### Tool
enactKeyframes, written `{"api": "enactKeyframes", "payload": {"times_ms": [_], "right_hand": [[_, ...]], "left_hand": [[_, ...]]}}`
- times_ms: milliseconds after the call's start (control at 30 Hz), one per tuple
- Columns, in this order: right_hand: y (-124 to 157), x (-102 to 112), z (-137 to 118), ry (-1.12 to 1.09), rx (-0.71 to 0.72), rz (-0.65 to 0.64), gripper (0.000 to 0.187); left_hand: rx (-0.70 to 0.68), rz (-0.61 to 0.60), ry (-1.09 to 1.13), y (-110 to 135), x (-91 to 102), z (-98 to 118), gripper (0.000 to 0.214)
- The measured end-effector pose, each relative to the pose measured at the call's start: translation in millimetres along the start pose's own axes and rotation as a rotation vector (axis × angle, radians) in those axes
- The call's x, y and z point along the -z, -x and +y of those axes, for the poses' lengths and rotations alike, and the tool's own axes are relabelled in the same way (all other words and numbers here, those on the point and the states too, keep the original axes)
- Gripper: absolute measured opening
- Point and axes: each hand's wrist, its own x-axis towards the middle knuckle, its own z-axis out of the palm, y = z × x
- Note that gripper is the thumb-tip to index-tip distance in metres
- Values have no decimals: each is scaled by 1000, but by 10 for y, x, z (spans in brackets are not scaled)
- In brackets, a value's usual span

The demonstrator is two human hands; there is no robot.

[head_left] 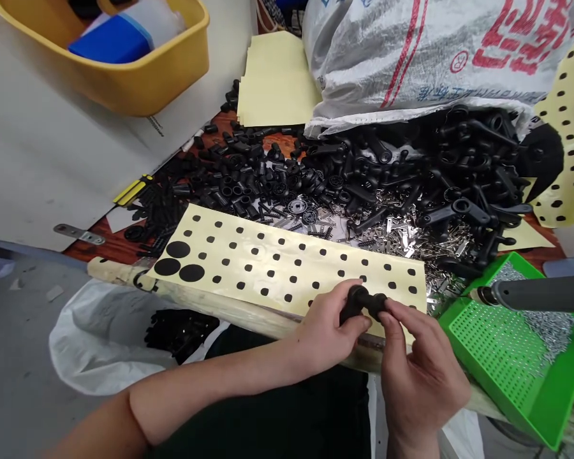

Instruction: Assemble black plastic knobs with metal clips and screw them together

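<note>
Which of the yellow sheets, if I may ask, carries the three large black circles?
The long sheet partly beneath the left hand, which grips a black part; the stack beyond looks plain, and the far-right sheet shows only small dots.

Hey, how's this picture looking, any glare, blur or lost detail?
Head view: pale glare on the dotted yellow sheet, bright glints among the metal clips; head view: the left hand and right hand look fairly sharp, but the black part they hold is so dark that its surface detail is hard to read.
</note>
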Motion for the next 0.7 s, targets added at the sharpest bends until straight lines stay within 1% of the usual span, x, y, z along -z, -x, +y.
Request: {"api": "enactKeyframes", "payload": {"times_ms": [100,167,300,400,467,500,567,633,700], "right_hand": [[-3,-13,-8,74,62,3,17],[3,-26,2,96,59,2,16],[38,-60,48,59,27,-1,17],[75,-63,79,7,-12,0,20],[100,-45,97,-95,-86,-22,20],[111,-29,108,-174,-150,-42,20],[124,12,142,-357,-323,-92,18],[120,52,198,-513,-495,-137,19],[97,78,270,-622,-604,-186,21]], "left_hand": [[-53,23,-149,19,17,16,51],[-47,-14,-196,32,37,53,56],[-10,-73,-209,52,67,133,67],[-31,-82,-208,54,74,154,64],[-52,-59,-237,53,73,151,59],[-63,-44,-261,54,73,148,57],[-97,-25,-314,60,74,143,54],[-143,-35,-357,70,75,143,53],[-185,-55,-394,82,76,146,52]]}}
